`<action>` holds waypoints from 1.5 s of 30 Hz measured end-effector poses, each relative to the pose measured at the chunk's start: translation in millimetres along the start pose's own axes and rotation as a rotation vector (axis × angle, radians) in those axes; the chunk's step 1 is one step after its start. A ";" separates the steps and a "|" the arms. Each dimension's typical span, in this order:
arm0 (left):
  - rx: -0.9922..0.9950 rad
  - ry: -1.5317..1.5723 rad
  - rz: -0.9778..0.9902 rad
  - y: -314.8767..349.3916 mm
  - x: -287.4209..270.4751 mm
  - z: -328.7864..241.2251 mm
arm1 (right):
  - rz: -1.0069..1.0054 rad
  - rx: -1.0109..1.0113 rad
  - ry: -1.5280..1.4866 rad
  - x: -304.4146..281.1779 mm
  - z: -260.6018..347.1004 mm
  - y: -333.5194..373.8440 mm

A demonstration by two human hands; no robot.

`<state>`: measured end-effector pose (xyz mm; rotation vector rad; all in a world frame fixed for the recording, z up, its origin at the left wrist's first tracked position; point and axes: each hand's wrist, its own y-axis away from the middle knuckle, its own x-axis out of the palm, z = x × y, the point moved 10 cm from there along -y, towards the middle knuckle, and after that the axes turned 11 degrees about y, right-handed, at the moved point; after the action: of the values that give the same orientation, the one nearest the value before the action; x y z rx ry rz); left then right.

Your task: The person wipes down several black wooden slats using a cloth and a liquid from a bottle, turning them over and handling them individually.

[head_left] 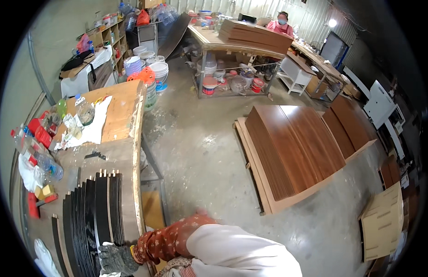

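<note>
My right hand (118,259), in a grey glove with whitish fingertips, lies over the near end of a row of long black strips (88,207). Its fingers look spread, with no separate thing visible in them. The strips stand close together on the worktable (117,157), with several pale ends showing at the far end. One more black strip (59,244) lies apart at the left. A red floral sleeve (170,237) covers my right forearm. My left hand does not show. White cloth (44,256) lies at the table's lower left.
Bottles (43,159) and a white sheet (96,124) crowd the table's far left. Brown panels (292,143) are stacked on a pallet at the right. Buckets (158,69) stand beyond my table. A masked person (281,28) is behind a far workbench (209,44).
</note>
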<state>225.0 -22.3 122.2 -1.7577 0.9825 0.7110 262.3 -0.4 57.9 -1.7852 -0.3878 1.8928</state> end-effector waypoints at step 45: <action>-0.379 -0.403 0.188 1.5 57.1 49.7 | -0.107 0.283 0.060 -91.9 -242.6 49.8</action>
<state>251.0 6.5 57.2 -1.7504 0.7724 1.3852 494.3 -123.6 85.4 -1.5961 -0.1787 1.7210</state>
